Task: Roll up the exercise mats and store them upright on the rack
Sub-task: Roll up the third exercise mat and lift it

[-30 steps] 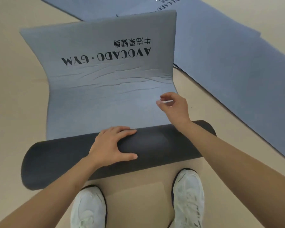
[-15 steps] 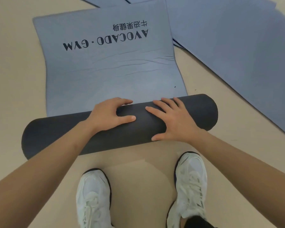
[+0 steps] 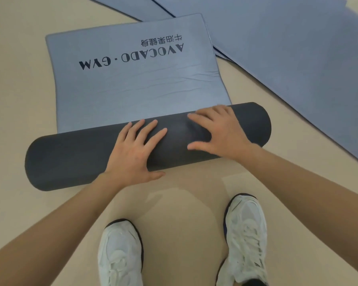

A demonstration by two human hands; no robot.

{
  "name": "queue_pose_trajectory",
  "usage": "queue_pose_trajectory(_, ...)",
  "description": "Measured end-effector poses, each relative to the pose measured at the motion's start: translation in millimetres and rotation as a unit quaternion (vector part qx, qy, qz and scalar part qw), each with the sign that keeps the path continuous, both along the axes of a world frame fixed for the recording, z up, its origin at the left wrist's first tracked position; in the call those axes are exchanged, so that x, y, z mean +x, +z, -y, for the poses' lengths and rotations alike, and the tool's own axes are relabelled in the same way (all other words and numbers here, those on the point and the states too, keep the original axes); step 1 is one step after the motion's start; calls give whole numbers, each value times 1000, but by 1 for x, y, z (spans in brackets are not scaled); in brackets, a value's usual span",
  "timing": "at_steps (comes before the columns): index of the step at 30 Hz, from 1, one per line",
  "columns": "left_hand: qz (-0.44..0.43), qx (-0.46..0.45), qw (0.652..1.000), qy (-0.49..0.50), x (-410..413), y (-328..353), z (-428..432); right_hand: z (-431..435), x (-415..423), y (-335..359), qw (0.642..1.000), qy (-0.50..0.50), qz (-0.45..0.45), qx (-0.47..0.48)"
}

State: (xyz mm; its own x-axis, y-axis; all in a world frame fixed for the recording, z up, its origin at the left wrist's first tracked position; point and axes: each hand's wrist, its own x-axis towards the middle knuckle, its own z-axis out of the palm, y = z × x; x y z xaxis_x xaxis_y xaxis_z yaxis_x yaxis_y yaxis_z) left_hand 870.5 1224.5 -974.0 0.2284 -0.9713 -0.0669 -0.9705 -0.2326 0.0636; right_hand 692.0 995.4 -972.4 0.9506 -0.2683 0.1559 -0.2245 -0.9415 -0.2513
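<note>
Both hands are down on the roll, right across the middle of the frame. The left hand (image 3: 135, 150) lies flat with fingers spread wide over the dark rolled part of the mat (image 3: 74, 157), thumb stretched along its near edge by the floor (image 3: 19, 100). The right hand (image 3: 219, 131) presses just beside it, toward the right, fingers splayed over the top of the roll and reaching its far side, gripping nothing, only bearing down. The roll runs at a slant from lower left to centre right. Beyond it, in the upper centre, the unrolled stretch (image 3: 132, 89) lies flat on the floor, grey-blue, slightly creased, with the print "AVOCADO · GYM" (image 3: 130, 57) upside down to the camera. More grey-blue mats (image 3: 298, 48) lie spread in the upper right, their edges overlapping, one corner tucked behind the printed mat. At the bottom of the frame, two white sneakers: the left sneaker (image 3: 120, 254) and the right sneaker (image 3: 244, 236) stand on the tan floor just behind the roll.
</note>
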Motion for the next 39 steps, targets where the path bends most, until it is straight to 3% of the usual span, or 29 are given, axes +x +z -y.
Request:
queue_pose_trajectory(1, 1, 10, 1000, -2, 6, 0, 4, -7, -6, -4, 999, 15, -4, -29)
queue_pose_trajectory(6, 11, 86, 996, -4, 32, 5, 29, -9, 5, -8, 975, 19, -189, -112)
queue_pose_trajectory(15, -67, 90, 994, -9, 41, 31, 43, 6, 18, 4, 991, 43, -84, -93)
queue_pose_trajectory(19, -116, 127, 985, -10, 31, 42, 19, -16, 1, 21, 987, 51, -147, -46)
queue_pose_trajectory(23, -221, 191, 956, -2, 16, 50, -14, -42, -10, 36, 957, 87, -273, 45)
queue_pose_trajectory(26, -260, 227, 938, 17, 9, 47, -30, -49, -9, 34, 939, 105, -312, 96)
queue_pose_trajectory(28, -218, 189, 957, 20, 4, 44, -38, -44, -1, 33, 933, 108, -319, 124)
queue_pose_trajectory(32, -110, 19, 993, 36, -37, 36, -61, -22, 17, 34, 919, 74, -334, 198)
queue_pose_trajectory(36, -33, 22, 998, 45, -54, 17, -64, -12, 19, 33, 955, 13, -277, 107)
queue_pose_trajectory(39, -28, 1, 998, 56, -33, 12, -48, -19, 11, 31, 981, -58, -174, 70)
